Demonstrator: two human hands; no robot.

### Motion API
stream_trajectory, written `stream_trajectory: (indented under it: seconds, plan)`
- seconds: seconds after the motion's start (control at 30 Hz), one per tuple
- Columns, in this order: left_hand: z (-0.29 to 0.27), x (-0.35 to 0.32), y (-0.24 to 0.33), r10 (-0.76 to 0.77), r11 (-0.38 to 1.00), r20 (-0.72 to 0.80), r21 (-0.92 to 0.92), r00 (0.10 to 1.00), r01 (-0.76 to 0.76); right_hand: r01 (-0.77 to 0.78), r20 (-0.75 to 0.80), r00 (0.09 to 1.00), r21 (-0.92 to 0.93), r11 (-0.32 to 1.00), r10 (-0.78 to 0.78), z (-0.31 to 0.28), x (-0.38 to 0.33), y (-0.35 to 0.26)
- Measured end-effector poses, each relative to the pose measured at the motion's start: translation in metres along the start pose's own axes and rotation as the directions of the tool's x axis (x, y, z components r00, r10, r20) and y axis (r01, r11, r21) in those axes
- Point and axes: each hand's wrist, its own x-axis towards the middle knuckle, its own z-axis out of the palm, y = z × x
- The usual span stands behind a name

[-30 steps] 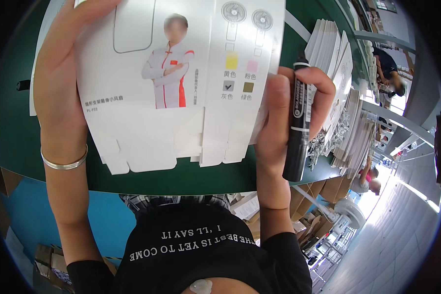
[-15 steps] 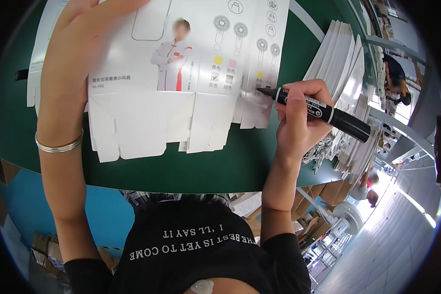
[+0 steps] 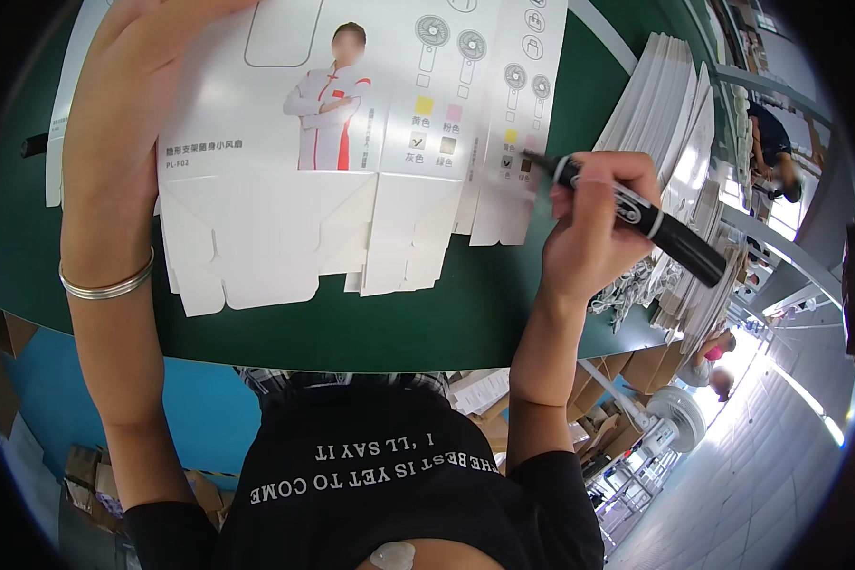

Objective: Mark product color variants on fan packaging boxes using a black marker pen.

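Note:
A flat, unfolded white carton (image 3: 256, 209) lies on the green table, printed with a person in a white jacket, small fans and coloured squares. My left hand (image 3: 142, 47) rests on its upper left part, thumb stretched out; the other fingers run past the upper edge of the view. My right hand (image 3: 598, 223) grips a black marker (image 3: 679, 245), its dark tip close to the squares on the carton's right panel. Whether the tip touches the card is hard to tell because of blur. Check marks show in one square of the main panel and one of the right panel.
Stacks of flat white cartons (image 3: 651, 123) stand on the right of the green table (image 3: 380, 342), with loose white strings (image 3: 622, 290) beside them. A black cylindrical thing (image 3: 34, 145) lies at the left. Beyond the table are a white fan (image 3: 679, 418), cardboard boxes (image 3: 651, 366) and other people.
The marker tip has moved slightly up and right off a small square on the right panel, where a check mark now shows. The carton and my left hand have shifted slightly left.

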Motion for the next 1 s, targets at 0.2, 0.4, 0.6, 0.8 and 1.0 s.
stream_trajectory:
  seconds: [0.2,0.4,0.6,0.8,1.0]
  plan:
    - [0.004,0.002,0.005,-0.125,0.991,-0.064,0.033,0.990,0.128,-0.009,0.058,0.998,-0.319,0.948,0.029,-0.004,0.009,0.012]
    - [-0.015,0.000,0.014,-0.353,0.914,-0.089,-0.247,0.932,0.322,0.035,0.080,0.997,-0.206,0.978,-0.019,-0.006,0.008,0.009]
    - [-0.040,-0.017,-0.002,-0.324,0.938,-0.259,0.034,0.910,0.344,0.161,0.029,0.987,-0.077,0.984,-0.159,0.001,-0.002,-0.020]
    - [-0.023,-0.013,0.001,-0.046,0.980,-0.230,0.178,0.972,0.088,0.261,0.141,0.953,0.061,0.963,-0.267,0.018,-0.009,-0.016]
    - [0.001,0.000,0.002,-0.018,0.998,-0.094,0.052,0.995,0.023,0.185,0.077,0.982,-0.148,0.972,-0.175,0.000,0.003,-0.009]
